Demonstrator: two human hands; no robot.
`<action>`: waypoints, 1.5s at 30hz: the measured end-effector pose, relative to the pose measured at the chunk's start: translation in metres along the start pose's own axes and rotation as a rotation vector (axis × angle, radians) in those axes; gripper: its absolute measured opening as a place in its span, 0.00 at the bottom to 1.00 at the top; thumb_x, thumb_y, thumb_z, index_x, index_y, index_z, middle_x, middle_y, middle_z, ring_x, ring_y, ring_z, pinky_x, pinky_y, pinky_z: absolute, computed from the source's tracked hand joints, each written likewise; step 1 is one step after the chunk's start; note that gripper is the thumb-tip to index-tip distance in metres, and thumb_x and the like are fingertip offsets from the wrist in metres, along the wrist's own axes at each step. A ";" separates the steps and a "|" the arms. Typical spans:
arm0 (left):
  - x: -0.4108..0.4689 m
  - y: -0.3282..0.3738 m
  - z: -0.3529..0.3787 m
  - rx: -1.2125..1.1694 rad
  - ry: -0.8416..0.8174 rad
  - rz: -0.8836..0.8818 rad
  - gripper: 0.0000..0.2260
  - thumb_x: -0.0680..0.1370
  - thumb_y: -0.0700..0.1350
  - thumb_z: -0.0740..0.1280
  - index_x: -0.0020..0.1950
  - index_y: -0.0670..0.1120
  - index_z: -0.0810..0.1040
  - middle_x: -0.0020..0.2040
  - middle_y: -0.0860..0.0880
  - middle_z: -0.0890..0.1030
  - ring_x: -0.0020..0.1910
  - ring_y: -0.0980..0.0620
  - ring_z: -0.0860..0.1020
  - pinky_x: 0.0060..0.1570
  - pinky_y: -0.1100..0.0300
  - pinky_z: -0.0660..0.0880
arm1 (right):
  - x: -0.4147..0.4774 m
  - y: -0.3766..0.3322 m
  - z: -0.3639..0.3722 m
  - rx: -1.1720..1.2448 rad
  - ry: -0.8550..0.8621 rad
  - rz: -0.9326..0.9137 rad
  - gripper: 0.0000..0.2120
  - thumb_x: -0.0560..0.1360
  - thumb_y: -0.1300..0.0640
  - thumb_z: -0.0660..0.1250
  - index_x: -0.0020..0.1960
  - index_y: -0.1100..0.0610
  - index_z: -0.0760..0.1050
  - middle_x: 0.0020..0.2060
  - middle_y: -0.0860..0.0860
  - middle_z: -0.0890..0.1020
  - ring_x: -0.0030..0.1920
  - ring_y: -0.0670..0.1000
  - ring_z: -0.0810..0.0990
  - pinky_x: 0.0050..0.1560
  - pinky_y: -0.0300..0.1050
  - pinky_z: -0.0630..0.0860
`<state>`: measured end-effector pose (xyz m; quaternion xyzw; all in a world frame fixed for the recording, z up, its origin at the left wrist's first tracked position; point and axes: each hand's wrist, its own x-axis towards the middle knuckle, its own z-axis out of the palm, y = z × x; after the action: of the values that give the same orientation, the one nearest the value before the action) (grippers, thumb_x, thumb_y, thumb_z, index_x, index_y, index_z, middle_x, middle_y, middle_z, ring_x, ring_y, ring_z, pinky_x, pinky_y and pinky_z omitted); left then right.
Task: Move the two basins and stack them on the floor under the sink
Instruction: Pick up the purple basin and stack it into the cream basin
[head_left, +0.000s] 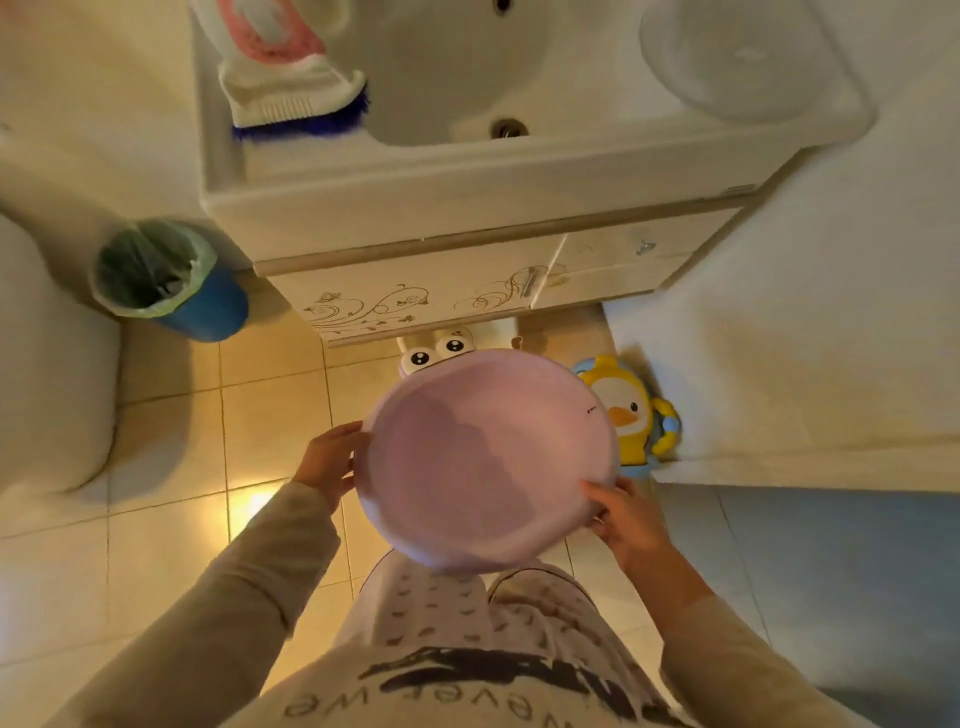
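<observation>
Head view: pink basin (485, 460) held level above the tiled floor (171, 467), in front of the sink cabinet (415, 291), with both hands closed on its rim, the left hand (332, 460) at the left edge and the right hand (626, 514) at the near-right edge, thumb over the lip. Second, clear basin (737, 57) rests on the counter (519, 176) right of the sink bowl (457, 67), well apart from both hands

Tiled floor (171, 499) bears bin (171, 280), duck toy (631, 415).
</observation>
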<state>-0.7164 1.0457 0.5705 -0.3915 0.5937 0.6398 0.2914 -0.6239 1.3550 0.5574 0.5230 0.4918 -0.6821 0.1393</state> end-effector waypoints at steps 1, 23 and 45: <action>0.000 -0.003 0.006 -0.033 0.023 -0.005 0.16 0.75 0.36 0.64 0.63 0.42 0.76 0.43 0.47 0.78 0.42 0.47 0.73 0.40 0.58 0.71 | 0.010 -0.011 -0.002 -0.035 -0.021 0.000 0.21 0.71 0.67 0.69 0.62 0.62 0.70 0.55 0.60 0.77 0.55 0.59 0.77 0.40 0.48 0.77; 0.224 -0.111 0.087 -0.130 0.219 -0.199 0.19 0.74 0.32 0.63 0.65 0.39 0.74 0.52 0.42 0.76 0.48 0.44 0.73 0.40 0.55 0.75 | 0.323 -0.006 0.033 -0.419 -0.011 0.192 0.16 0.71 0.66 0.67 0.58 0.58 0.73 0.42 0.52 0.78 0.46 0.54 0.77 0.46 0.50 0.75; 0.556 -0.078 0.103 -0.130 0.336 0.197 0.10 0.69 0.32 0.64 0.34 0.47 0.73 0.34 0.50 0.76 0.33 0.52 0.74 0.35 0.62 0.73 | 0.584 0.038 0.206 -0.015 0.000 -0.135 0.25 0.69 0.68 0.70 0.65 0.61 0.70 0.60 0.59 0.79 0.56 0.55 0.80 0.49 0.48 0.80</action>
<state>-0.9580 1.1060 0.0570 -0.4505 0.6269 0.6280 0.0984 -0.9580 1.3588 0.0344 0.4876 0.5310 -0.6863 0.0968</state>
